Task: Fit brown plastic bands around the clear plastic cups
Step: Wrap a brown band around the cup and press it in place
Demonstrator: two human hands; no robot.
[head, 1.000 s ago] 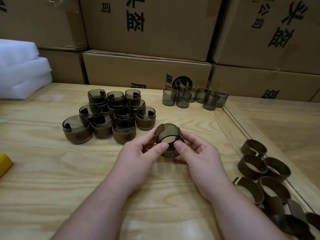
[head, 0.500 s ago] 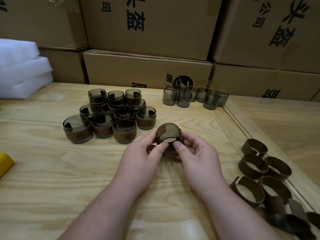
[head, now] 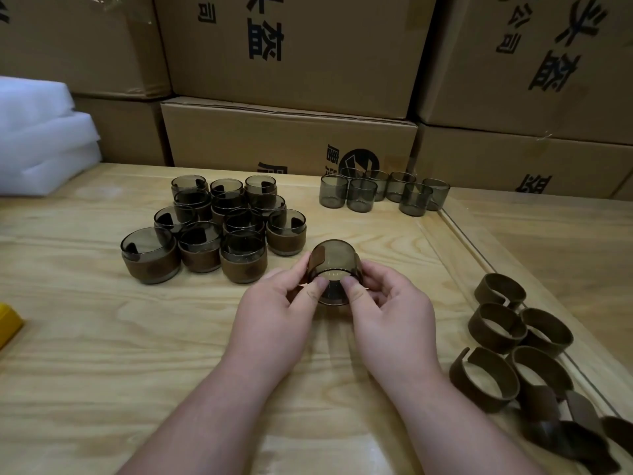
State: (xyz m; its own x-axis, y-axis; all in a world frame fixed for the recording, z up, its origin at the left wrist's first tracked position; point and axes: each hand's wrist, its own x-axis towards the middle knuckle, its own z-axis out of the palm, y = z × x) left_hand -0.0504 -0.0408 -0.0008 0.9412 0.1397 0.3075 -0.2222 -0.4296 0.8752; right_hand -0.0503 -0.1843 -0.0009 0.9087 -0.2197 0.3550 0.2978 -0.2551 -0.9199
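A smoky clear plastic cup [head: 334,260] lies on its side between both hands, just above the wooden table, its mouth toward me. A brown band [head: 317,258] wraps its outside, with one end showing at the upper left. My left hand [head: 279,303] grips the cup and band from the left, thumb on the near rim. My right hand [head: 387,305] holds the right side, thumb also on the rim. Several banded cups [head: 212,231] stand in a cluster at left. Several bare cups [head: 383,193] stand at the back. Loose brown bands [head: 513,341] lie at right.
Stacked cardboard boxes [head: 291,138] wall off the back of the table. White foam sheets [head: 37,138] sit at the far left. A yellow object [head: 8,323] pokes in at the left edge. A raised wooden strip [head: 469,248] runs diagonally at right.
The cup has tipped a little so its mouth faces me more. Both thumbs have shifted slightly along the near rim; the hands stay in place.
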